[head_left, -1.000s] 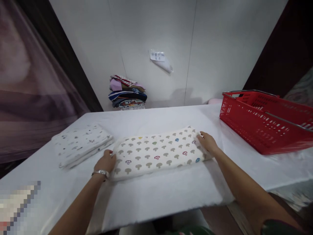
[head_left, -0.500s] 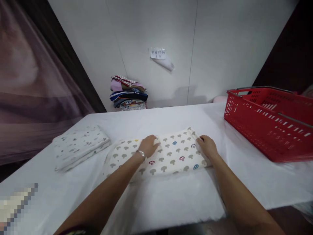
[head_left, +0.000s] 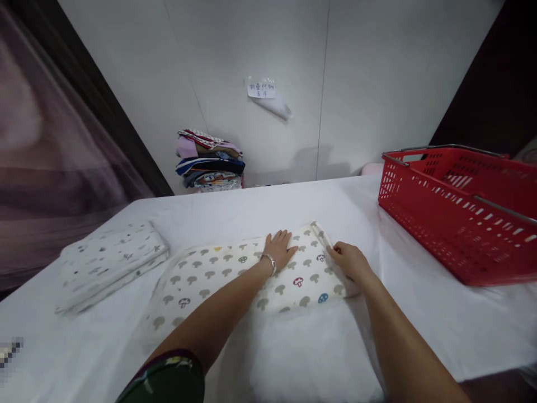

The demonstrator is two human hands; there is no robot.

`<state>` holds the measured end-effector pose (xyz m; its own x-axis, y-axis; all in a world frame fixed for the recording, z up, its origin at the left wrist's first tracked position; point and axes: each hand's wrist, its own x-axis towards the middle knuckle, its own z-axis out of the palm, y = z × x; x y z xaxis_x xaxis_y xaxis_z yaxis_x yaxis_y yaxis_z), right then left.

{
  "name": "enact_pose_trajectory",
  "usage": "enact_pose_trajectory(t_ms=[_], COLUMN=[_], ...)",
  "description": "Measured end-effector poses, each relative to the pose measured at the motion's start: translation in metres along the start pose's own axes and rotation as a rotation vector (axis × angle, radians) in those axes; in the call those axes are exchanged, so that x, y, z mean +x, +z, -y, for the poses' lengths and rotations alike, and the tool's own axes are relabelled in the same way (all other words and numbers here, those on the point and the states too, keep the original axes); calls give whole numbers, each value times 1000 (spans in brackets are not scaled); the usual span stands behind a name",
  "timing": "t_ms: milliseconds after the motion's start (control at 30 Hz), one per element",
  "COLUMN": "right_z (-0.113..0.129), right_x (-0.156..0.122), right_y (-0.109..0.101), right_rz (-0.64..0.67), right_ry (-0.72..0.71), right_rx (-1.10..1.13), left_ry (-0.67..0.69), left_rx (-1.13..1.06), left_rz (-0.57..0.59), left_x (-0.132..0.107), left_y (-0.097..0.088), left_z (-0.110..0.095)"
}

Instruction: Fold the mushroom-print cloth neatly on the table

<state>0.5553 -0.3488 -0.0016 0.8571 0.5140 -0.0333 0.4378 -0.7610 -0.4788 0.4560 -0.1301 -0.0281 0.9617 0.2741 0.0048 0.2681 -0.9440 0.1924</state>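
A cream cloth printed with mushrooms (head_left: pixel 226 274) lies folded into a long strip across the white table. My left hand (head_left: pixel 280 249) rests flat on top of it, fingers spread, a silver bracelet on the wrist. At the cloth's right end, my right hand (head_left: pixel 347 258) pinches the edge between thumb and fingers. My left forearm covers part of the strip's near side. Off to the left sits a second folded cloth (head_left: pixel 113 263), white with small dark prints.
A red plastic basket (head_left: pixel 453 224) with metal handles stands on the right of the table (head_left: pixel 310 358). Against the back wall is a stack of folded fabrics (head_left: pixel 210 162). A paper label (head_left: pixel 260 89) hangs on the wall, and a curtain (head_left: pixel 62 140) drapes at the left.
My left hand has slid right along the mushroom cloth and flattened on it. My right hand still holds the right edge. The whole view has shifted slightly.
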Motion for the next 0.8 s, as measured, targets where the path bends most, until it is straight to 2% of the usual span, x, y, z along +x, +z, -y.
enact_pose_trajectory(t_ms=[100,233,333,400,467,533,600,667,733,800], right_z=[2,13,22,24,20,12,2,-5,-8,-8], right_x=[-2,-10,-18,-19,-15,-8,-1,5,7,6], right_y=[-3,-4,-2,1,2,3,3,4,5,6], right_rz=[-7,-86,14,79,49,-25,-50,-26,-10,-29], right_ry=[-14,-267,-432,-467,-418,-273,-96,16,39,38], right_rx=[-66,-8,26,48,88,146,187,185,164,137], left_ry=[-27,-65,-91,-156,-235,-274,-256,-196,-128,-96], left_rx=[-64,-196,-334,-423,-510,-595,-631,-572,-445,-317], left_rz=[-14,-72,-180,-220,-195,-133,-103,-127,-167,-159], left_x=[2,11,20,25,29,33,36,39,44,49], left_y=[-3,-14,-21,-22,-21,-19,-18,-19,-20,-21], left_z=[-1,-12,-23,-29,-34,-40,-45,-49,-51,-50])
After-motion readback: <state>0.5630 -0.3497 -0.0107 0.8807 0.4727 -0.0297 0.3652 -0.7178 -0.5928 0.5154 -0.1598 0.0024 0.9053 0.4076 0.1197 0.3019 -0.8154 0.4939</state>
